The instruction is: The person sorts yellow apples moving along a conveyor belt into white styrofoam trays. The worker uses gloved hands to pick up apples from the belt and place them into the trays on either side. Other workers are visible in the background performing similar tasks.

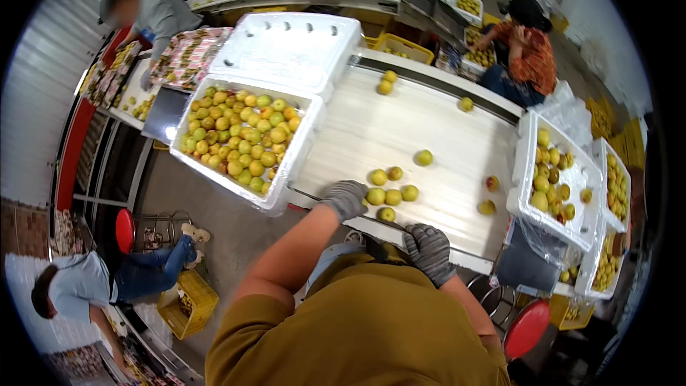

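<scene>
Both my hands wear grey striped knit gloves. My left hand (344, 201) rests at the near edge of a white conveyor belt (450, 134), beside a loose group of yellow-green jujube-like fruits (393, 197); whether it holds one is hidden. My right hand (428, 252) lies curled on the belt's near rail, its fingers bent and the palm out of sight. To the left a white foam box (295, 171) holds many of these fruits (236, 136). More fruits lie scattered on the belt, two of them (387, 82) at its far side.
An upturned foam box or lid (284, 45) stands behind the full box. At right are more foam boxes (581, 193) with fruit and a red stool (527, 328). Co-workers sit or stand at far right (528, 53), upper left (161, 16) and lower left (80, 284). A yellow crate (195, 305) stands on the floor.
</scene>
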A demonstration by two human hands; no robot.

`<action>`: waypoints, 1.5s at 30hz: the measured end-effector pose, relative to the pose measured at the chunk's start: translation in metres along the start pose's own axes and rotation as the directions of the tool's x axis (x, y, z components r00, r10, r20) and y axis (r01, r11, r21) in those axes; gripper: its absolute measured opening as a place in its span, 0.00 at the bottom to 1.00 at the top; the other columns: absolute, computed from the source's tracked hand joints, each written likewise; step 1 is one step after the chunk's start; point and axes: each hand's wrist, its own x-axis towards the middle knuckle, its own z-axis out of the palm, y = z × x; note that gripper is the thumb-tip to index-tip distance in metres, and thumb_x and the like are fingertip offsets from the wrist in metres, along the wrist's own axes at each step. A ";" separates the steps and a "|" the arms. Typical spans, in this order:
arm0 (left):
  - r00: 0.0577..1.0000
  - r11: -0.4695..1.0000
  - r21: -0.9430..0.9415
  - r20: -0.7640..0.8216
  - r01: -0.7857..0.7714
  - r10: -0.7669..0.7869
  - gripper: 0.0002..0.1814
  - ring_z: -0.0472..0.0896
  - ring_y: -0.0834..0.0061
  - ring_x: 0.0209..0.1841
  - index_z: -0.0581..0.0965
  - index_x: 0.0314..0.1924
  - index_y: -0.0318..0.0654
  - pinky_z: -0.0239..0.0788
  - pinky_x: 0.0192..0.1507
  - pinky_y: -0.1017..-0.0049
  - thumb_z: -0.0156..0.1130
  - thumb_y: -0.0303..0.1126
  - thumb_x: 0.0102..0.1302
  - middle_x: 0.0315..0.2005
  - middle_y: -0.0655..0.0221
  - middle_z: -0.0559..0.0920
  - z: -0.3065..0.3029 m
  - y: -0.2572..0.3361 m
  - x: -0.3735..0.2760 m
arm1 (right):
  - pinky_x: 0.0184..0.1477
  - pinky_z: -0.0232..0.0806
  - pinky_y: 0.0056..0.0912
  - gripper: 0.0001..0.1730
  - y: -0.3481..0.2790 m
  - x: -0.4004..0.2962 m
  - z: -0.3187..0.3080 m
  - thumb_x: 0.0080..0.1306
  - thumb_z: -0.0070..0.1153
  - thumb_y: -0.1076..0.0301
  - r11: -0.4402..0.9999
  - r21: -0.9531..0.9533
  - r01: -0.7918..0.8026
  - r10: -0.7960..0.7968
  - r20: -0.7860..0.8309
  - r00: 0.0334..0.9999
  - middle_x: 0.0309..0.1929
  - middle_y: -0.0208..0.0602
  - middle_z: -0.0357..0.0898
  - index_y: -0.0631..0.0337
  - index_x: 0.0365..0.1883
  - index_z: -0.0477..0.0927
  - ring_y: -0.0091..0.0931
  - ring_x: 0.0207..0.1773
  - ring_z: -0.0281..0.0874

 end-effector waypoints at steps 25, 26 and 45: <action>0.914 0.998 0.000 -0.404 -0.055 0.051 0.20 0.79 0.61 0.53 0.77 0.54 0.42 0.68 0.57 0.62 0.54 0.46 0.69 0.49 0.60 0.82 0.035 0.011 -0.037 | 0.43 0.70 0.44 0.14 0.006 0.001 0.003 0.66 0.55 0.60 1.000 -0.015 -0.020 0.020 0.032 0.999 0.38 0.42 0.82 0.60 0.43 0.81 0.39 0.40 0.79; 0.944 0.999 -0.005 -0.326 -0.054 0.050 0.21 0.79 0.61 0.53 0.77 0.55 0.42 0.68 0.57 0.62 0.52 0.46 0.70 0.49 0.60 0.82 0.040 0.020 -0.031 | 0.43 0.70 0.44 0.14 0.003 0.003 0.002 0.66 0.55 0.60 0.999 -0.021 -0.042 0.044 0.077 0.996 0.38 0.43 0.82 0.60 0.43 0.81 0.39 0.40 0.79; 0.843 0.918 -0.006 -0.398 -0.397 0.362 0.12 0.81 0.61 0.38 0.82 0.36 0.46 0.72 0.41 0.59 0.56 0.43 0.66 0.34 0.67 0.84 0.057 0.041 -0.026 | 0.48 0.69 0.43 0.16 0.000 0.000 -0.003 0.67 0.52 0.59 1.000 0.022 -0.023 0.021 0.064 0.998 0.42 0.40 0.82 0.60 0.46 0.80 0.38 0.43 0.78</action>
